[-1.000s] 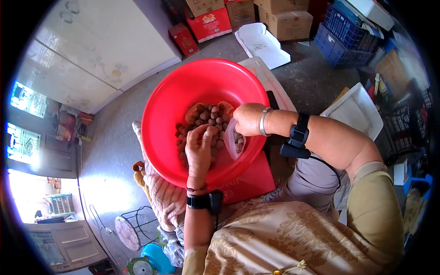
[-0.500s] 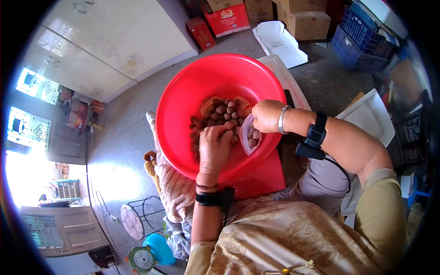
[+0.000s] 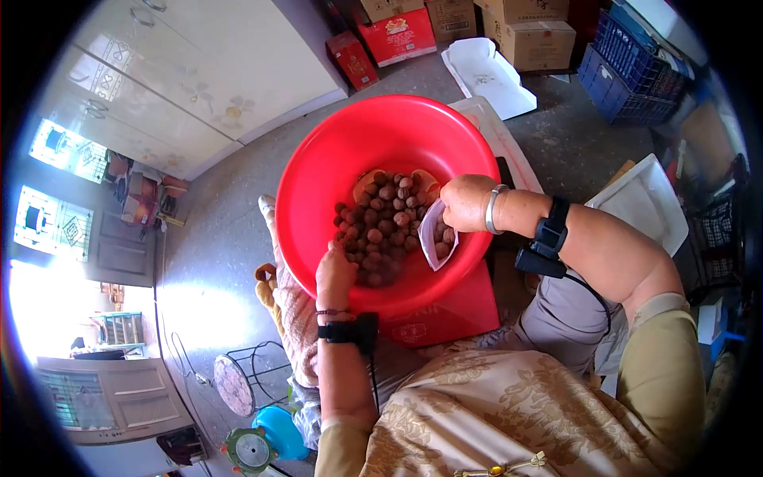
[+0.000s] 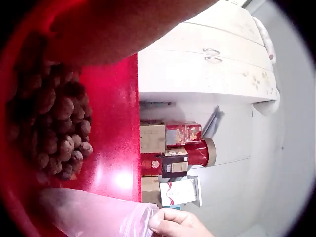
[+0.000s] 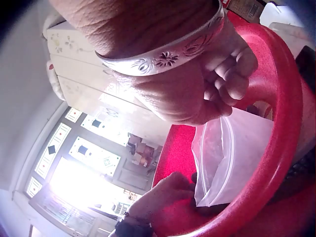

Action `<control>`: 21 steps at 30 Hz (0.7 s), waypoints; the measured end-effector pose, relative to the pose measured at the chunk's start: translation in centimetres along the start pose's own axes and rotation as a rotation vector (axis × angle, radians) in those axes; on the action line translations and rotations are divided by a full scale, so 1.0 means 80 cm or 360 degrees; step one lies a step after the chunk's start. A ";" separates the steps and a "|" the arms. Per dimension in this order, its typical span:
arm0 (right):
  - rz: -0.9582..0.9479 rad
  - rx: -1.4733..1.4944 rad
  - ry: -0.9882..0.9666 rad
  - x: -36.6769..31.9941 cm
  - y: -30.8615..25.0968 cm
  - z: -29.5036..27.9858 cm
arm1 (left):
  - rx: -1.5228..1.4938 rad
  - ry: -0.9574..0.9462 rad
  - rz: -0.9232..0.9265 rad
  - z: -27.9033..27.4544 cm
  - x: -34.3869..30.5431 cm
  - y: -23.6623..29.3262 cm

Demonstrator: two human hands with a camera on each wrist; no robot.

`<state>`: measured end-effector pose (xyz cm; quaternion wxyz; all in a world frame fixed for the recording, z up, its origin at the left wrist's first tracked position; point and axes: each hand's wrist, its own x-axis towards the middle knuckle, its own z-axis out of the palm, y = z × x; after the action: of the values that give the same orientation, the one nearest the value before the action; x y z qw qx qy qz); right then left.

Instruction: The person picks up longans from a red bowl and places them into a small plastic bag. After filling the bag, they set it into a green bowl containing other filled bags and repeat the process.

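Inside a red plastic basin [image 3: 318, 159] lies a heap of walnuts [image 3: 385, 215]. My right hand [image 3: 467, 203] pinches the edge of a clear zip bag [image 3: 429, 238] by the basin's right wall. The bag's mouth gapes towards the heap, and several walnuts [image 3: 447, 237] show in it. In the right wrist view, zip lines run along the bag [image 5: 234, 153]. My left hand [image 3: 336, 274] is low at the heap's left side, fingertips right at the walnuts. I cannot tell whether its fingers, partly hidden, hold one.
The basin stands over a red box [image 3: 449, 310] in front of my lap. A white tray [image 3: 648, 203] is at the right. Behind are a white foam tray [image 3: 489, 79], cardboard boxes [image 3: 540, 44] and blue crates [image 3: 620, 87]. A round stool [image 3: 235, 385] stands at the left.
My left hand went from raised over the walnuts, down to the heap, then left to its near left side. My right hand keeps holding the bag. The head view has shifted.
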<state>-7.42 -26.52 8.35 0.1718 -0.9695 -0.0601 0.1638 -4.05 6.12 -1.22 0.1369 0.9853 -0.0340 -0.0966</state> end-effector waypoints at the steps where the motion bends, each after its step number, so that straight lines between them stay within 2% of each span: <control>1: 0.0004 0.0002 -0.0009 0.000 0.000 0.000 | -0.0008 0.0037 0.0027 0.003 0.001 -0.002; 5: -0.0065 -0.0053 0.0086 0.005 0.008 0.009 | -0.0033 0.0130 0.0060 0.004 0.000 0.001; 8: -0.0066 -0.0041 0.0085 0.001 0.005 0.005 | -0.0186 0.0149 -0.0049 -0.009 -0.008 0.015; 10: -0.0106 -0.0006 0.0081 -0.001 0.004 0.003 | -0.0572 0.0231 0.0099 -0.007 -0.006 0.010; 11: -0.0116 -0.0004 0.0066 -0.003 0.004 0.001 | -0.0577 0.0225 0.0111 -0.003 -0.005 0.010; 13: -0.0107 -0.0004 0.0077 -0.002 0.006 0.004 | -0.1489 -0.0079 0.0024 -0.019 -0.017 0.032; 14: -0.0113 0.0000 0.0086 -0.001 0.007 0.005 | -0.1492 -0.0084 0.0029 -0.028 -0.025 0.044; 16: -0.0121 0.0005 0.0091 0.000 0.007 0.005 | -0.1848 -0.0192 0.0120 -0.051 -0.045 0.080; 18: -0.0120 -0.0021 0.0036 0.005 0.009 0.008 | -0.1874 -0.0240 0.0152 -0.073 -0.064 0.114; 20: -0.0135 -0.0026 0.0064 0.005 0.011 0.011 | -0.1898 -0.0285 0.0187 -0.064 -0.063 0.126; 21: -0.0153 -0.0029 0.0090 0.005 0.011 0.011 | -0.1735 -0.0117 0.0386 -0.047 -0.054 0.123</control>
<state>-7.29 -26.97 7.15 0.1724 -0.9713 -0.1032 0.1273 -7.95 -1.93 5.80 0.6353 0.7570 -0.0971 -0.1182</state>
